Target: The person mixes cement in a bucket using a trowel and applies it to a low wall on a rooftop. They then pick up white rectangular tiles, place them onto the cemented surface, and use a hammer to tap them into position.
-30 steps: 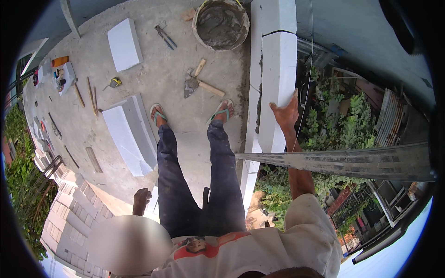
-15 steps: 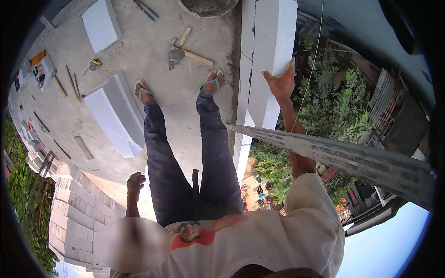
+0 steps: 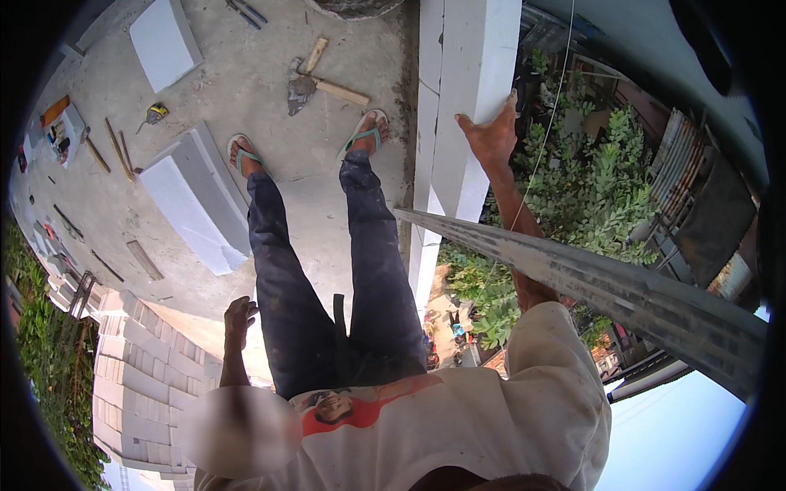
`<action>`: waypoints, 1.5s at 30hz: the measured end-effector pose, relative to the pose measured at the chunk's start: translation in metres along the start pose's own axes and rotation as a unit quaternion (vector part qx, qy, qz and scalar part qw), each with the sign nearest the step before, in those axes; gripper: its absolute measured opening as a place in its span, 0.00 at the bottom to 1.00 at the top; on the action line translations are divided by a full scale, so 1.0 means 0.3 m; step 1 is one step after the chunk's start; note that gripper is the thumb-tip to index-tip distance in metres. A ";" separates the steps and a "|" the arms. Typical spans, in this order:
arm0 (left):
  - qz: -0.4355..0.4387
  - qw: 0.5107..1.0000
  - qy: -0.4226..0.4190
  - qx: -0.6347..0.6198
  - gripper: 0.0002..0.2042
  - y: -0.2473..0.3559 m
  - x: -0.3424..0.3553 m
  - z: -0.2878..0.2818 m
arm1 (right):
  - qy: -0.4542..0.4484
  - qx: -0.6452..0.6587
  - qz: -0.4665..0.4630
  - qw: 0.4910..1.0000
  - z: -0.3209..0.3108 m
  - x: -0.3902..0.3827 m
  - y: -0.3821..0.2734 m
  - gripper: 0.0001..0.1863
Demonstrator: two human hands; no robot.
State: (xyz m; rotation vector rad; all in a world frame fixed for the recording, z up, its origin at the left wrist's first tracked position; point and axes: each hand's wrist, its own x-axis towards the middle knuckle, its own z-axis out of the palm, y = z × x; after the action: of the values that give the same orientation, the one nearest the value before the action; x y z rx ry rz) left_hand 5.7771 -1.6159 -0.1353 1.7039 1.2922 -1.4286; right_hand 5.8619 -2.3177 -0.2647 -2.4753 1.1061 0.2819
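My right hand [image 3: 491, 141] reaches out to a long white block [image 3: 483, 74] on top of the low wall at the right. Its thumb is spread over the top of the block, and the fingers lie along the outer edge, their tips partly hidden. My left hand [image 3: 238, 321] hangs beside my left thigh, fingers loosely bent, with nothing visible in it. Between my feet and the mortar tub lie a trowel [image 3: 300, 95] and another wooden-handled tool [image 3: 342, 91], one across the other. Two more white blocks [image 3: 192, 200] rest on the floor by my left foot.
A long grey straight bar [image 3: 573, 274] slants across the right side, under a thin taut string [image 3: 565, 61]. Beyond the wall the ground drops to leafy plants [image 3: 598, 172]. On the floor are a tape measure [image 3: 154, 114], a white block [image 3: 166, 45] and a mortar tub [image 3: 356, 6].
The whole view has shifted slightly up and to the left. My right hand stays against the block, and my left hand still hangs by my thigh.
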 end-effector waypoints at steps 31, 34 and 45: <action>0.282 0.947 0.049 0.148 0.37 0.480 -0.124 0.229 | 0.039 0.149 -0.055 0.987 -0.151 -0.146 0.186 0.60; 0.271 0.913 0.069 0.297 0.47 0.559 -0.178 0.302 | 0.033 0.218 0.042 0.974 -0.378 -0.441 0.347 0.47; 0.264 0.793 0.199 0.512 0.38 0.813 0.016 0.270 | -0.238 0.029 0.150 0.959 -0.072 -1.220 -0.107 0.27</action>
State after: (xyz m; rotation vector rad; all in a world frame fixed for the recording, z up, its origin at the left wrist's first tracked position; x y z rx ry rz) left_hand 5.9665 -1.7769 -0.2003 2.8744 -0.0070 -1.5302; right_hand 5.6432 -2.0650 -0.1104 -2.0217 1.2408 0.8699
